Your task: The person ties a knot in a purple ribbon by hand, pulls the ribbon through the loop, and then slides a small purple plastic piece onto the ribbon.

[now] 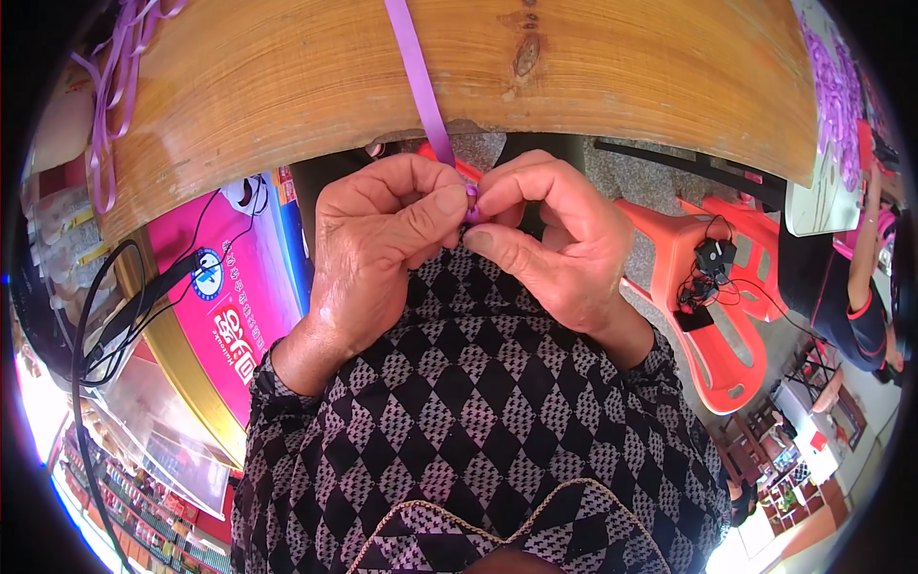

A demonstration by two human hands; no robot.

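A purple ribbon (418,77) runs across the wooden table and over its near edge to my two hands, which meet just in front of that edge. My left hand (387,220) is closed, its thumb and forefinger pinching a small bunched knot of the ribbon (471,203). From the other side my right hand (559,225) has its fingers curled and its thumb and fingertips close against the same knot. The exact fold of the knot is hidden between the fingertips.
The wooden table (316,72) spans the top. Purple ribbons hang at its left (120,86), and a purple ribbon pile (835,96) lies at the right. An orange plastic stool (684,277) holds black cables (708,277). A pink printed box (225,297) stands left; another person (851,316) is at far right.
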